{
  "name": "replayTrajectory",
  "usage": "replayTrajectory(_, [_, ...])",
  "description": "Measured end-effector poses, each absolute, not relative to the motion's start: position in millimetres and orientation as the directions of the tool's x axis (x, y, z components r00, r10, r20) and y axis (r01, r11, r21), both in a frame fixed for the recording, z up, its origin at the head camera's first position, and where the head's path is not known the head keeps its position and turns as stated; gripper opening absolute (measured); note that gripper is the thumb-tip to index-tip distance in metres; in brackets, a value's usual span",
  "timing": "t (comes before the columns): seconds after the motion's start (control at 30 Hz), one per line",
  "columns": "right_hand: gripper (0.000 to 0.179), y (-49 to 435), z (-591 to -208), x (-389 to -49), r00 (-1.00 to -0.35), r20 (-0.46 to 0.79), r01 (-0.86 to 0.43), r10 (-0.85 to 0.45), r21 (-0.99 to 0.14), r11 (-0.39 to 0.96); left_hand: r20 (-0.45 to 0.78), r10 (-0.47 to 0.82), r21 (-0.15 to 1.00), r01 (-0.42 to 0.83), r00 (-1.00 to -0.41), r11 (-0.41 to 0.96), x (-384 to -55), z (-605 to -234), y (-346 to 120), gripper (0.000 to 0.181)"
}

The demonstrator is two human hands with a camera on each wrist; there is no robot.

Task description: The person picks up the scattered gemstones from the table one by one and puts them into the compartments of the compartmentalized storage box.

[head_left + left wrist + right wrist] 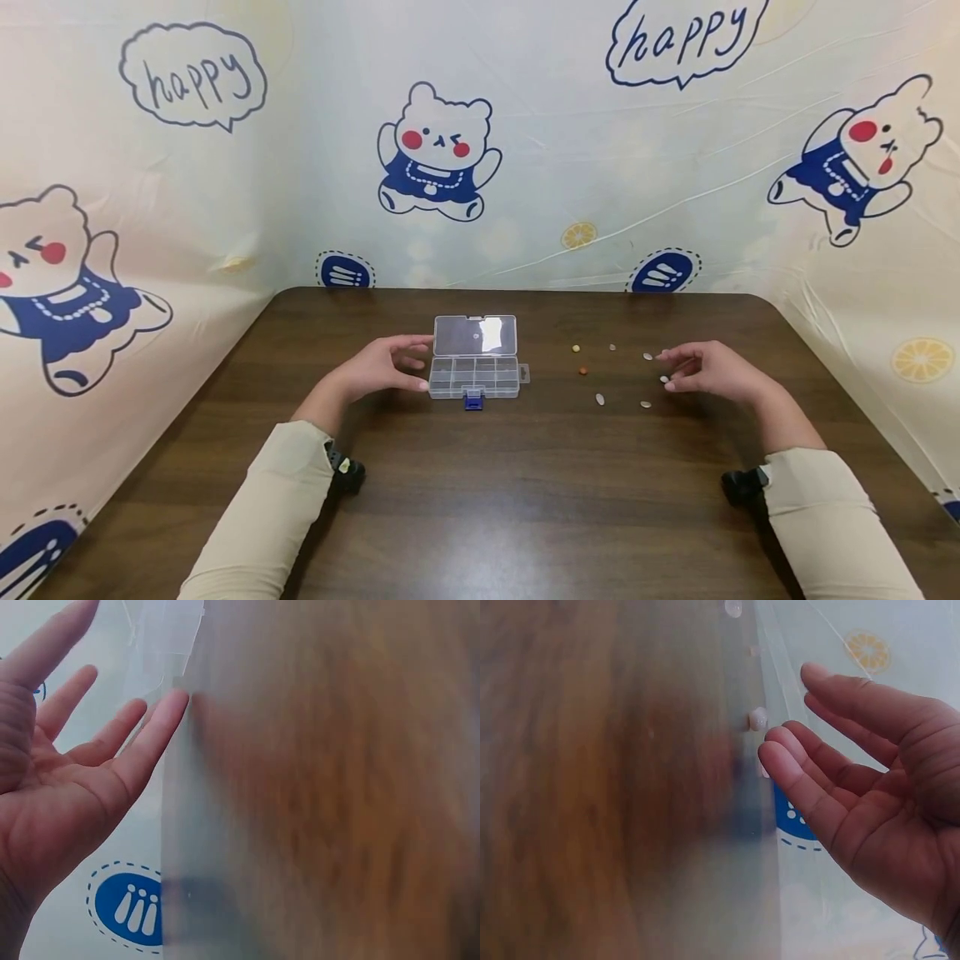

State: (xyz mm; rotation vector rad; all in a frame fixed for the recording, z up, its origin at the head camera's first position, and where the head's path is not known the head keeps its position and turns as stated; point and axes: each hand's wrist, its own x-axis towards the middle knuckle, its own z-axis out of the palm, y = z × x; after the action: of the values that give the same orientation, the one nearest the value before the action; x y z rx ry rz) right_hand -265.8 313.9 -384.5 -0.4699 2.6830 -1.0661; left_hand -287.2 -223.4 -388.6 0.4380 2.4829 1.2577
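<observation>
A clear plastic compartment box [474,386] lies with its lid [465,337] raised and a blue latch [473,402] at the front. Beside its left end is my left hand [382,365], thumb and fingers spread, fingertips right at the box's edge. In the left wrist view, part of the clear box [172,630] shows beyond the fingertips. My right hand [708,371] hovers at the right of several small stones, thumb and fingers apart. One whitish stone [663,379] lies by its thumb tip and another [648,357] by its fingertips. The right wrist view shows a pale stone [757,718] just beyond the fingers.
Between box and right hand lie a yellow stone [576,348], an orange one [583,371] and pale ones [600,400]. A clear hanging tab [524,373] juts from the box's right end. Printed cloth [525,250] surrounds the brown table [480,500] at back and sides.
</observation>
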Motion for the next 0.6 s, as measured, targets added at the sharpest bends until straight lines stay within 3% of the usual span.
replayTrajectory(0.6, [0.031, 308.9, -396.2, -286.1, -0.925, -0.169, -0.112, -0.341, -0.737, 0.667, -0.186, 0.409, 0.852, 0.060, -0.893, 0.519, -299.9, -400.6, -213.9, 0.077])
